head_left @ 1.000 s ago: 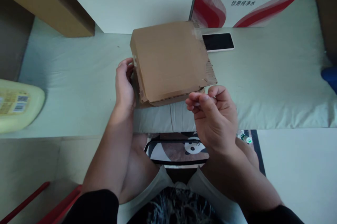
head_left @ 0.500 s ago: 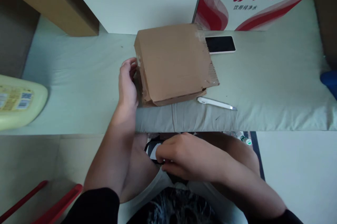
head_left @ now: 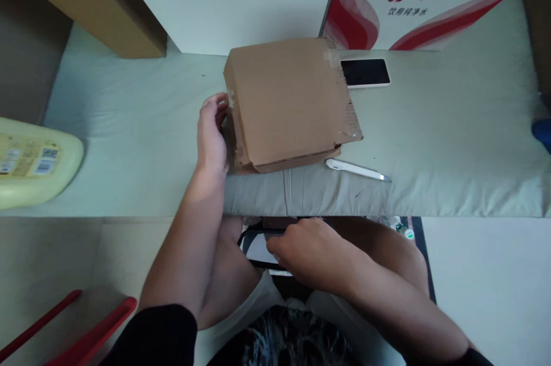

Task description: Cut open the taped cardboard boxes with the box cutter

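Note:
A brown cardboard box (head_left: 293,102) lies on the pale green cloth-covered surface, with a torn flap at its right end. My left hand (head_left: 212,133) rests upright along the box's left side, its fingers loosely extended against it and partly hidden behind the edge. Low between my knees, below the front edge, my right hand (head_left: 307,251) is curled closed. Beside its fingers is a black-rimmed object with a light inside (head_left: 260,248); what these fingers hold, if anything, is hidden. A white utility knife (head_left: 357,170) lies in front of the box.
A phone (head_left: 365,72) lies partly behind the box's right end. White cartons with red print (head_left: 413,4) and a tall brown carton (head_left: 133,16) stand behind. At left lies a yellow bottle (head_left: 38,165). Red bars (head_left: 99,331) show at lower left.
My right hand has shifted slightly right, exposing more of the black-rimmed object. My left hand stays by the box. The whole view has moved slightly.

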Action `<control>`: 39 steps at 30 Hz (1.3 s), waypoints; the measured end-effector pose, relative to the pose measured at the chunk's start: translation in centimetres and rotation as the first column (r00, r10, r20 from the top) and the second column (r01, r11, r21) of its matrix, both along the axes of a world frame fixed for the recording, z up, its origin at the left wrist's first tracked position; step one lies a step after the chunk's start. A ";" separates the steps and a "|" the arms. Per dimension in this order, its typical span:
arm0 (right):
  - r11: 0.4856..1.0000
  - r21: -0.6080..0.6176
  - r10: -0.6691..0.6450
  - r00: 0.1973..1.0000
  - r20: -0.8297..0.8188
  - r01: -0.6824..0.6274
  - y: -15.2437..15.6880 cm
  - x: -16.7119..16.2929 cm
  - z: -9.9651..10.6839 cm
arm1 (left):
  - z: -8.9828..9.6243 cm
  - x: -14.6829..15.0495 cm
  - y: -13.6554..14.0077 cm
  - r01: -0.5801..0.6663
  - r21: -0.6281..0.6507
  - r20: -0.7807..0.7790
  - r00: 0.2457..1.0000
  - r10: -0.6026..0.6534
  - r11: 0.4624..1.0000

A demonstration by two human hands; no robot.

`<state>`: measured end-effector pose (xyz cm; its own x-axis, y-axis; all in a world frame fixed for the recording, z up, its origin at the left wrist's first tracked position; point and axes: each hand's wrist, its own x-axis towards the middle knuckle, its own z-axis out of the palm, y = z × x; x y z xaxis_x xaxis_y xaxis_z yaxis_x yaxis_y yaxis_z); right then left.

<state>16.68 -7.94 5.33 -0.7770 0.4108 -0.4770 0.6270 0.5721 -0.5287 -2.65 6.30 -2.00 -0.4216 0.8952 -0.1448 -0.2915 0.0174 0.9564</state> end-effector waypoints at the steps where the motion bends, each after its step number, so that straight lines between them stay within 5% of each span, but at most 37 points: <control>1: 1.000 0.003 0.000 1.000 -0.013 0.000 0.0 0.0 0.0 | 0.1 0.0 0.0 -0.004 -0.004 0.003 1.000 0.004 1.000; 12: 0.999 0.040 -0.005 0.986 -0.167 0.012 0.3 0.1 0.0 | 1.2 0.9 -0.1 -0.042 -0.059 0.045 0.998 0.045 0.997; 18: 0.999 -0.011 0.044 0.996 -0.076 -0.045 0.3 0.2 -0.1 | 0.5 0.5 -0.1 -0.023 -0.026 0.027 0.999 0.023 0.999; 25: 0.999 0.033 -0.016 0.964 -0.267 0.026 0.3 0.1 -0.5 | 0.0 0.2 -0.1 0.001 -0.006 -0.017 1.000 -0.001 1.000; 31: 0.977 -0.196 -0.158 0.909 -0.386 0.087 1.2 0.6 -0.1 | 0.1 0.4 -0.1 -0.005 -0.019 -0.015 1.000 0.004 1.000; 33: 0.886 -0.426 -0.412 0.737 -0.536 0.185 1.4 0.8 -0.8 | 0.1 0.3 -0.1 -0.005 -0.025 -0.018 1.000 0.005 1.000; 35: 0.664 -0.705 -0.728 0.426 -0.536 0.248 1.6 0.9 -1.6 | -0.1 0.1 -0.2 0.022 -0.013 -0.044 0.999 -0.022 1.000; 37: 0.422 -0.882 -0.905 0.154 -0.397 0.210 1.9 0.9 -2.4 | -0.4 -0.2 -0.2 0.051 -0.001 -0.077 0.996 -0.051 0.999; 39: 0.297 -0.943 -0.955 0.043 -0.294 0.151 2.2 0.9 -2.6 | -0.7 -0.5 -0.2 0.062 0.001 -0.103 0.993 -0.061 0.998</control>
<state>17.61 -5.70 2.69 -0.4426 0.8658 -0.2334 -0.4092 -0.4266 -0.8066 -3.10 6.07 -2.72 -0.3782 0.9204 -0.0996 -0.1904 0.0279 0.9813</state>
